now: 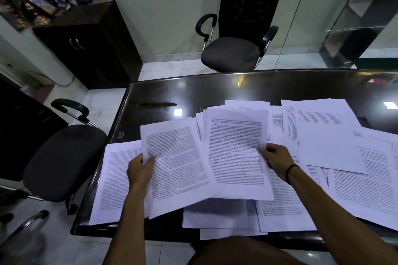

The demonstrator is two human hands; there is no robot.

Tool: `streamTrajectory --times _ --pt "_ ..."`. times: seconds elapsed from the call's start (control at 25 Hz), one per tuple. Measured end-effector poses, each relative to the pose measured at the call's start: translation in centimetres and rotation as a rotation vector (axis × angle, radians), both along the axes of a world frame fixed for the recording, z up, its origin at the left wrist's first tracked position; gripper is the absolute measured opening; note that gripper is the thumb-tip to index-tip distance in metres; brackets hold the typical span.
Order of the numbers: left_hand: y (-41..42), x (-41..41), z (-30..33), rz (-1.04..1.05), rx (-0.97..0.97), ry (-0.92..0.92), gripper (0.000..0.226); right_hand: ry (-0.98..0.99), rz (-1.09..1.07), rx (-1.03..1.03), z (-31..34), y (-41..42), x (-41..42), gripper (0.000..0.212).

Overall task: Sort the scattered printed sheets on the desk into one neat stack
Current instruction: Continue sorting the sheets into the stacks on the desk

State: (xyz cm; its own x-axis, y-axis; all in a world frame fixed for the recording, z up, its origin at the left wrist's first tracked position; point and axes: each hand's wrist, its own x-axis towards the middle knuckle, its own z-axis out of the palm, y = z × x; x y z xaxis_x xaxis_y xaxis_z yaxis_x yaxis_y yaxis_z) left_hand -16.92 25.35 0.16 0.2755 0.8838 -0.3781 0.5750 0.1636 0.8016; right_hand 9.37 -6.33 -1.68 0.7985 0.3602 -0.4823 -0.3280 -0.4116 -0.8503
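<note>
Two hands were at work over the papers, each gripping its own sheet. The left hand (140,168) pinched the left edge of a printed sheet (176,163), thumb on the printed face and the other fingers curled behind it, the forearm reaching up from the lower middle of the view. That sheet was lifted and tilted, its lower corner hanging over the papers below. The right hand (277,158), with a dark band (290,171) round the wrist, clamped the right edge of a second printed sheet (235,153), its fingers curled onto the page. This second sheet overlapped the right margin of the first and cast a shadow on the pages under it.

Many scattered sheets (327,135) lay spread beneath and to the right, overlapping at odd angles; one page (112,180) lay flat just left of the left hand, near the left rim of the surface. Several pages at the near edge stuck out past the rim toward the person.

Beyond the papers, the far strip of the dark glossy surface (193,90) showed bare, with lamp reflections in it. An office chair (239,28) stood past the far edge, and another chair (62,157) stood close by the left edge.
</note>
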Motion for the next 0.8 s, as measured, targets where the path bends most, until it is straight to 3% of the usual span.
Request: streamTrajectory --times 0.12,0.36,0.44,0.64,0.8 --pt "1.3 -0.5 0.9 0.036 0.125 0.033 0.016 0.007 0.022 0.042 2.0 -0.7 0.7 0.021" --pt "-0.2 2.1 2.7 -0.149 0.322 0.082 0.024 -0.023 0.106 0.090 2.2 0.8 -0.2 0.018" --pt "-1.0 2.9 3.3 -0.181 0.239 -0.004 0.019 -0.054 0.106 0.083 2.2 1.3 -0.5 0.022" --pt "-4.0 5.2 4.2 -0.298 -0.294 -0.233 0.015 0.002 0.073 0.053 1.9 3.3 -3.0 0.034" --pt "-6.4 6.0 4.3 -0.351 -0.418 -0.318 0.032 0.026 -0.054 0.102 1.0 3.7 -4.7 0.032"
